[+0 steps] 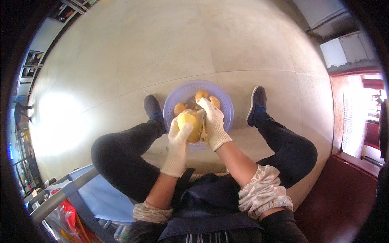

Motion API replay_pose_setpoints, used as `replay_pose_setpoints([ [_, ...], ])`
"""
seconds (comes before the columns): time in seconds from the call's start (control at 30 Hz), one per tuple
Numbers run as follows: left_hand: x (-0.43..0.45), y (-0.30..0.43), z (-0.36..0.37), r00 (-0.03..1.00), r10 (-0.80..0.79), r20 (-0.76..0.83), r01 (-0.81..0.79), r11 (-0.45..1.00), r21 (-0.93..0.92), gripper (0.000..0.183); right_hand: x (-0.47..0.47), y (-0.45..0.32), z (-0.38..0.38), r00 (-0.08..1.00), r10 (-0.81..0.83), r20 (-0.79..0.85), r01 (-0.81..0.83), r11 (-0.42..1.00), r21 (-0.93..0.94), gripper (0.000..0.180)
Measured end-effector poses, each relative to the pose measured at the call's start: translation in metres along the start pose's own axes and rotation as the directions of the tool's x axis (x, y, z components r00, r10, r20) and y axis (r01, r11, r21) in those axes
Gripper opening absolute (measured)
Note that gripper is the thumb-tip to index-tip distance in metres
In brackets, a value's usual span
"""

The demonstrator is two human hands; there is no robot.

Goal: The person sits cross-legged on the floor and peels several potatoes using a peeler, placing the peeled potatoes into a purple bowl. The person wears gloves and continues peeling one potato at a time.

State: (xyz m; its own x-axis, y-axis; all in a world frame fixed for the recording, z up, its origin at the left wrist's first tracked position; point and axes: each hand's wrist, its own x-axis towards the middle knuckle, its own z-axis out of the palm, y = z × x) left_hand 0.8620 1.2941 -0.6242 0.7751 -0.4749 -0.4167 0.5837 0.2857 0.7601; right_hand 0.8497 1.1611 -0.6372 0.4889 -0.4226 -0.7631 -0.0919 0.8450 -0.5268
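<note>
My left hand [180, 130], in a white knitted glove, holds a large, smooth yellow fruit or vegetable [194, 139]. In the same kind of glove, my right hand [214, 118] is closed on a slim metal tool [201, 121], apparently a peeler, along the right side of the yellow piece. The fingers hide most of that tool. A strip of peel [204, 133] hangs beside it. Both hands are over a purple perforated plastic basket [228, 106], which stands on the floor between my feet. Several orange-yellow pieces lie inside, among them a round one [201, 94].
My shoes [152, 106] flank the basket on the tiled floor [170, 45]. A blue sheet-covered frame [103, 194] and a red plastic bag [68, 212] are at lower left. To the right are a dark red surface [337, 194] and a bright doorway. Shelving lines the far left.
</note>
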Motion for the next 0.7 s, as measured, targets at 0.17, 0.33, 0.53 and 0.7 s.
replay_pose_setpoints([
  [0.17, -0.001, -0.003, -0.006, 0.997, -0.083, -0.005, 0.082, 0.990, -0.118, 0.053, -0.001, -0.007, -0.001, 0.998, 0.056, 0.000, -0.056, 0.997, 0.058, 0.020],
  [0.33, 0.000, -0.006, -0.003, 0.995, -0.051, -0.085, 0.024, 0.956, -0.294, 0.053, -0.004, -0.005, 0.008, 0.997, 0.033, -0.065, -0.035, 0.999, -0.025, 0.019],
  [0.53, 0.000, -0.011, -0.004, 0.999, 0.033, -0.024, -0.032, 0.997, 0.066, 0.060, 0.005, -0.018, -0.004, 0.995, 0.068, -0.069, -0.058, 0.989, 0.136, 0.020],
  [0.7, -0.005, -0.002, 0.001, 0.997, 0.053, 0.058, -0.065, 0.973, 0.221, 0.055, 0.018, -0.032, -0.016, 0.999, 0.005, 0.036, -0.012, 0.981, 0.193, 0.021],
])
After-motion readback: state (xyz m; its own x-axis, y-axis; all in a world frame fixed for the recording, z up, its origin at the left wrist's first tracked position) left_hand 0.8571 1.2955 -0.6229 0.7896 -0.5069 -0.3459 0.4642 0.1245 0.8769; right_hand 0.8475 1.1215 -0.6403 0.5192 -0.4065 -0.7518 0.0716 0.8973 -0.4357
